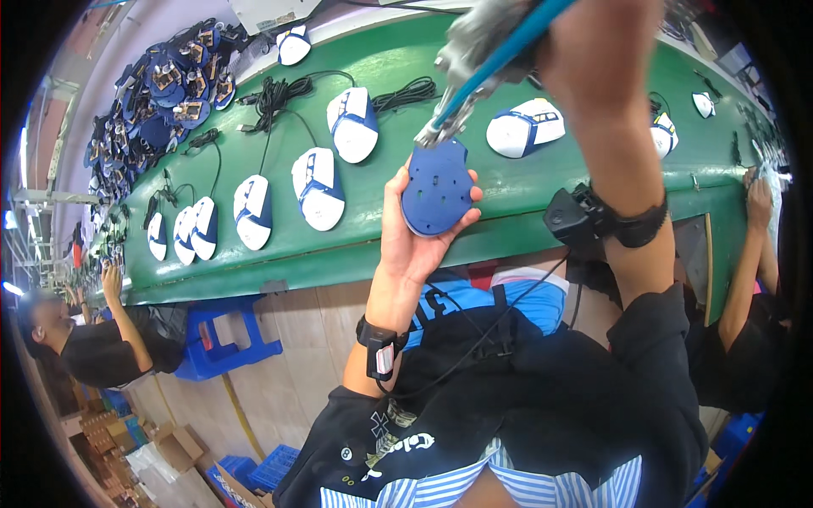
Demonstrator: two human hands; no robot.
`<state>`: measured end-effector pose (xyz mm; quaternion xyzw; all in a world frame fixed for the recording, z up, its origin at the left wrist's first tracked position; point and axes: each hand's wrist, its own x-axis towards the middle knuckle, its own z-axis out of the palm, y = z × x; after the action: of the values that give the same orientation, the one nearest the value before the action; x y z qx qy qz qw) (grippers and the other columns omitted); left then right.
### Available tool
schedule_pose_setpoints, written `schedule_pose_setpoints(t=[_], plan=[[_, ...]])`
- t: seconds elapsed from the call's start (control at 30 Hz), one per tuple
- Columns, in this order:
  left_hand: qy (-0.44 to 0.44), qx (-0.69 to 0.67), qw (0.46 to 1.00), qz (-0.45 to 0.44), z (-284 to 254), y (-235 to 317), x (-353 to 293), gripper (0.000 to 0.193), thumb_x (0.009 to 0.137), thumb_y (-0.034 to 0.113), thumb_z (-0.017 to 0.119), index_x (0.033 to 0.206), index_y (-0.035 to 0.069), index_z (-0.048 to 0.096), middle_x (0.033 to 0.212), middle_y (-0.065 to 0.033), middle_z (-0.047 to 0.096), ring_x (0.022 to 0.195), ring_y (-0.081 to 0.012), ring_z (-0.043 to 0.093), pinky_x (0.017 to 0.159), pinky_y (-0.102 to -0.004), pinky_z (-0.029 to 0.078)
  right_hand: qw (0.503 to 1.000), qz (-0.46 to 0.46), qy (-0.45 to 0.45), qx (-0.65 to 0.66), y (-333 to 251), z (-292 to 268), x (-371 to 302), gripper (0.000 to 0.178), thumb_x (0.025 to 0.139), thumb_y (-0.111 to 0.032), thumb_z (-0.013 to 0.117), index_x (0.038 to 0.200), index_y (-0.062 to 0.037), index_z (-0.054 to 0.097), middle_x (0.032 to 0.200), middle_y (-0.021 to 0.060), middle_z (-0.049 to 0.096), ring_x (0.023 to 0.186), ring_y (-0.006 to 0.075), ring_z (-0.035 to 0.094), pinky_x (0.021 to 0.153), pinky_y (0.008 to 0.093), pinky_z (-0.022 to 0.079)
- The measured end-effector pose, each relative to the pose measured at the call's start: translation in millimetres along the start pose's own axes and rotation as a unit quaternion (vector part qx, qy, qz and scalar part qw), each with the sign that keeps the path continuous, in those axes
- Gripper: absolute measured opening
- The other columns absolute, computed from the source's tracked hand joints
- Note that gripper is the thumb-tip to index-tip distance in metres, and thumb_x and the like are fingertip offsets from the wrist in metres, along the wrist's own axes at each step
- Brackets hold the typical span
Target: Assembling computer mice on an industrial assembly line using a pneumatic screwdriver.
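My left hand is closed around a computer mouse, turned so its dark blue underside with small screw holes faces up. My right hand, blurred by motion, grips a metal power screwdriver with a blue tube running along it. The driver's tip is at the far end of the mouse; whether it touches cannot be made out. To the left of my left hand lie a white and blue mouse and another mouse. Beyond the held mouse, on the right, rests one more mouse.
A green workbench runs across the view. Mice and coiled black cables lie on it. Blue mouse parts with circuit boards are heaped at the far left. Co-workers sit left and right. A blue stool stands at left.
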<state>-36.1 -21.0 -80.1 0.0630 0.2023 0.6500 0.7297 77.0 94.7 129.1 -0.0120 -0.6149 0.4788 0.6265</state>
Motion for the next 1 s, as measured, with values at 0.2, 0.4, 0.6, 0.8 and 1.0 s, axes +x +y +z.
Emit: schedule_pose_setpoints(t=[0.2,0.4,0.6,0.8,1.0], plan=[[0.002,0.013,1.000,-0.013,0,-3,3,0.063,0.104,0.054,0.031,0.137,0.004,0.049,0.120,-0.0205,0.062,0.103,-0.0305,0.066,0.080,-0.0421,0.062,0.999,-0.020,-0.033,-0.015,-14,-11,-16,0.023,0.093,-0.024,0.069,0.082,-0.0041,0.068,0.063,0.0008,0.057,0.047,0.0111,0.049,0.041,0.0288,0.035],[-0.003,0.008,1.000,-0.002,-5,-3,3,0.065,0.104,0.055,0.031,0.135,0.003,0.052,0.122,-0.0198,0.063,0.103,-0.0305,0.066,0.082,-0.0422,0.061,0.994,0.023,-0.062,-0.092,21,-7,-40,0.022,0.092,-0.024,0.070,0.082,-0.0044,0.068,0.063,0.0011,0.057,0.048,0.0119,0.050,0.042,0.0294,0.035],[0.003,0.001,1.000,-0.013,-5,-1,1,0.065,0.104,0.054,0.031,0.133,0.001,0.053,0.121,-0.0197,0.063,0.103,-0.0314,0.066,0.081,-0.0427,0.061,0.991,0.031,-0.060,-0.114,33,-6,-51,0.021,0.092,-0.023,0.070,0.082,-0.0047,0.068,0.064,0.0015,0.057,0.049,0.0128,0.051,0.043,0.0301,0.036],[-0.024,0.013,1.000,-0.011,-3,-4,4,0.063,0.104,0.053,0.033,0.131,0.001,0.054,0.118,-0.0195,0.064,0.101,-0.0304,0.067,0.078,-0.0416,0.061,0.990,0.029,-0.053,-0.129,32,-5,-57,0.020,0.091,-0.023,0.071,0.082,-0.0051,0.068,0.064,0.0018,0.057,0.049,0.0136,0.051,0.043,0.0308,0.036],[-0.055,-0.020,0.998,-0.012,-11,-9,4,0.058,0.105,0.043,0.027,0.136,-0.001,0.049,0.127,-0.0250,0.057,0.109,-0.0368,0.062,0.094,-0.0492,0.055,0.995,-0.007,-0.017,-0.097,4,-17,-50,0.019,0.090,-0.022,0.072,0.082,-0.0054,0.068,0.065,0.0021,0.058,0.050,0.0144,0.052,0.044,0.0314,0.037]])
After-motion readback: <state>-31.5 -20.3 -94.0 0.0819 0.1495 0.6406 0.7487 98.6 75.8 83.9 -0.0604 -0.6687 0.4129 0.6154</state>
